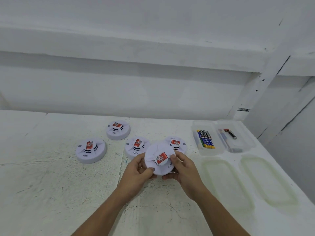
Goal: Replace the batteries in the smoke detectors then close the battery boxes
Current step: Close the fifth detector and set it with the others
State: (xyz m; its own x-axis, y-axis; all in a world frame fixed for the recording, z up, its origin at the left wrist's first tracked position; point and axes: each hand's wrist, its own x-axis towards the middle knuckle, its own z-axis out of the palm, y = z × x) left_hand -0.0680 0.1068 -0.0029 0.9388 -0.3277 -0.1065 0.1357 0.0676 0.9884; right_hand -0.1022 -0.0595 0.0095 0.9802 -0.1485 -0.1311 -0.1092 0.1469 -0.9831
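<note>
So both hands, left hand (136, 172) and right hand (184, 169), grip 1 smoke detector (159, 158) by its rim, probably to flip it for the battery box.

A white smoke detector (159, 159) is held above the table (51, 184) by both hands, tilted toward the camera with its red label facing up. Its left rim is gripped by the left hand (138, 174), thumb on top. Its right side is gripped by the right hand (183, 169), whose thumb is laid beside the label while the fingers are curled beneath. Four more detectors (91, 149) are set on the scuffed white table behind it, two of them partly hidden by the held one. To the right, two clear plastic boxes are placed side by side. Several batteries (205, 138) are laid in the left box (204, 122) and a few in the right box (250, 142). Two translucent lids (226, 183) are laid nearer the camera.
</note>
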